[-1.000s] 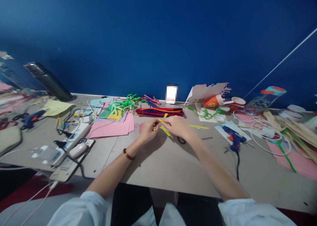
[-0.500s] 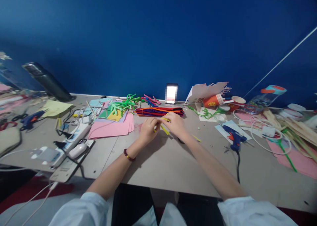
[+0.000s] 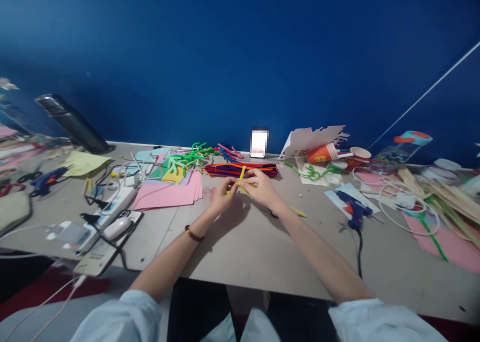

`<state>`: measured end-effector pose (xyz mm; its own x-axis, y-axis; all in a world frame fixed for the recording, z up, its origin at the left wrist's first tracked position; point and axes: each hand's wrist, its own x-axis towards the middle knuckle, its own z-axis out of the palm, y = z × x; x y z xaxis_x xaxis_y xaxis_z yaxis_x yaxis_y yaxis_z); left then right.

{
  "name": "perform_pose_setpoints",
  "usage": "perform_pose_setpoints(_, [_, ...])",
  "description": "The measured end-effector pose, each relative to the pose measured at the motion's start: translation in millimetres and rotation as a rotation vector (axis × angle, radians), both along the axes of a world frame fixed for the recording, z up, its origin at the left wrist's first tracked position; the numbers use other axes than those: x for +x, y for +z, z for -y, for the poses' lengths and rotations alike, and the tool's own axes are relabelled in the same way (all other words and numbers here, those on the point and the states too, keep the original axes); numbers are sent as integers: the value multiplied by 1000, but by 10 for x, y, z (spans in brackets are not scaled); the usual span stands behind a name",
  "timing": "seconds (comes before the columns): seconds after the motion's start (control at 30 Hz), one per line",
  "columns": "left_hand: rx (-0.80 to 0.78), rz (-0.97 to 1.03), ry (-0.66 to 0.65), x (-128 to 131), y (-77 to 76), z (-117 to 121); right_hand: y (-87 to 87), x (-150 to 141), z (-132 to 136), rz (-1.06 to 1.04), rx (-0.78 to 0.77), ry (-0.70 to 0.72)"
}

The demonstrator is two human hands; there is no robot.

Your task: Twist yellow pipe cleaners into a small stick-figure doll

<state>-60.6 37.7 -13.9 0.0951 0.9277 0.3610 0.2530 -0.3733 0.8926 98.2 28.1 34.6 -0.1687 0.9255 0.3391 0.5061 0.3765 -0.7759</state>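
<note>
Two hands meet: the left hand [image 3: 224,196] and the right hand [image 3: 259,188] have their fingertips clamped on yellow pipe cleaners [image 3: 242,175]. At twelve o'clock lies a coloured bundle [image 3: 240,170]; at three, a glue gun [image 3: 354,209]; at nine, pink paper [image 3: 168,193].

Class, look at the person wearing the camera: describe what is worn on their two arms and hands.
Light blue sleeves end around the elbows. The left wrist wears a dark red beaded bracelet with a yellowish part. The left hand and right hand are gloveless; the right wrist is unadorned.
</note>
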Motion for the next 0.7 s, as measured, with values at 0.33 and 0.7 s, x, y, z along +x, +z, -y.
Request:
perform_pose_setpoints(0.33, [-494,585,-177,25,53,20,133,157,-79,-174,-252,130])
perform_pose_setpoints(0.7, [-551,721,-377,-2,206,47,64,177,-125,-363,-656,210])
